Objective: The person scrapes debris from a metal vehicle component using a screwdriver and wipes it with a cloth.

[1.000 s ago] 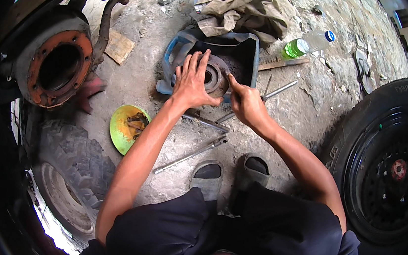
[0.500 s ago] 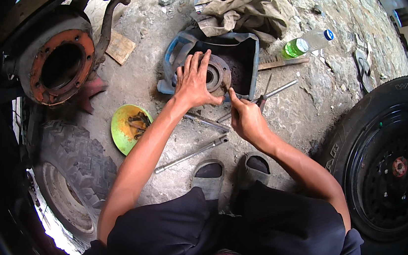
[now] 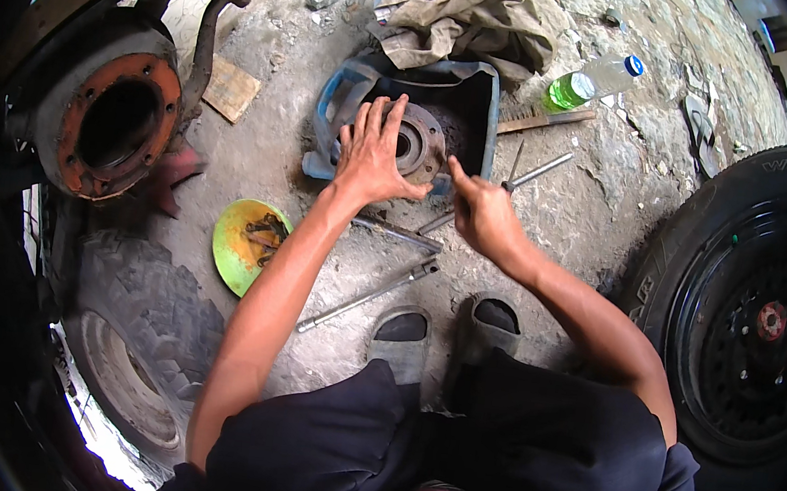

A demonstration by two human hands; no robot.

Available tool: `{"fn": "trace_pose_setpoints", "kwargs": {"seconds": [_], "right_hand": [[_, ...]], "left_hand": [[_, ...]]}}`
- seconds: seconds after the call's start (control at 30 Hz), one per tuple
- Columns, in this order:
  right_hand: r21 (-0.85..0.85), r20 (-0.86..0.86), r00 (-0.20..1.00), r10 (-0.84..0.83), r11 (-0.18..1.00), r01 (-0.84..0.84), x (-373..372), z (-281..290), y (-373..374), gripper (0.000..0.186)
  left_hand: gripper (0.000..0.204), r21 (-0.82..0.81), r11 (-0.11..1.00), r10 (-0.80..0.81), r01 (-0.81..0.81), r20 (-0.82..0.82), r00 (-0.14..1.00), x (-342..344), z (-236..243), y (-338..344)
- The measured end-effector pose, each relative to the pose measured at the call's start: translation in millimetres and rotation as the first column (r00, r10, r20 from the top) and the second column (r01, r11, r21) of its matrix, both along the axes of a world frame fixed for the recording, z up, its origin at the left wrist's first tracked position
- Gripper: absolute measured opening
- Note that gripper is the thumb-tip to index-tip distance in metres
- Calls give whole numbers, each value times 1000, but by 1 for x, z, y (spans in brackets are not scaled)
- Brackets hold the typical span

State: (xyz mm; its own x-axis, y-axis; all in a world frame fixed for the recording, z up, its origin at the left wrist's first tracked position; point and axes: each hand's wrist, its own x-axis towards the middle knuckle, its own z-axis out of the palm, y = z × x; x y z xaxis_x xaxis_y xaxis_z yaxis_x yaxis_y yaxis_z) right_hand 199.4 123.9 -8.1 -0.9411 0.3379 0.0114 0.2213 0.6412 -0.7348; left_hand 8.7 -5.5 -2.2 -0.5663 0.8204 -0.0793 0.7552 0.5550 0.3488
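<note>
My left hand (image 3: pixel 371 155) has its fingers spread over a round, rusty metal hub (image 3: pixel 421 143), thumb along its near edge, holding it. The hub lies in a cut-open blue plastic container (image 3: pixel 327 104) with dark grime inside. My right hand (image 3: pixel 483 212) is at the hub's right side, index finger stretched to its rim and the other fingers curled; whether they hold anything is hidden. Behind that hand a screwdriver (image 3: pixel 515 167) and a long metal bar (image 3: pixel 546 166) lie on the ground.
An axle housing (image 3: pixel 67 158) with orange flange stands left, a knobby tire (image 3: pixel 125 294) below it, a black wheel (image 3: pixel 716 375) right. A yellow-green dish (image 3: pixel 234 258) holds bolts; around lie bars (image 3: pixel 369 296), a brush (image 3: pixel 545 122), a bottle (image 3: pixel 573 92), crumpled cloth (image 3: pixel 465 18) and wood (image 3: pixel 232 90).
My right index finger has moved slightly around the hub's right rim, toward me and then back up a little. The hub shows a bit more between my hands; my left hand stays on it.
</note>
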Motion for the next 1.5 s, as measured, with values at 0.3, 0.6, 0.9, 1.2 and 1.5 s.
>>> {"fn": "trace_pose_setpoints", "kwargs": {"seconds": [0.3,0.6,0.9,1.2,1.5], "right_hand": [[2,-39,998,50,999,-50,17,0,-6,58],[89,74,995,72,993,-79,11,11,-7,57],[194,68,992,107,974,-119,16,10,-12,59],[155,30,999,28,987,-32,8,11,-5,54],[-12,-70,992,-105,994,105,-11,9,-7,47]], "left_hand": [[142,-9,1000,9,-9,16,1000,0,0,0],[141,-8,1000,4,-4,18,1000,0,1,0],[145,10,1000,-17,17,-4,1000,0,-4,0],[145,-32,997,-68,70,55,996,-7,7,-5],[140,34,966,254,-255,30,967,27,5,6]]}}
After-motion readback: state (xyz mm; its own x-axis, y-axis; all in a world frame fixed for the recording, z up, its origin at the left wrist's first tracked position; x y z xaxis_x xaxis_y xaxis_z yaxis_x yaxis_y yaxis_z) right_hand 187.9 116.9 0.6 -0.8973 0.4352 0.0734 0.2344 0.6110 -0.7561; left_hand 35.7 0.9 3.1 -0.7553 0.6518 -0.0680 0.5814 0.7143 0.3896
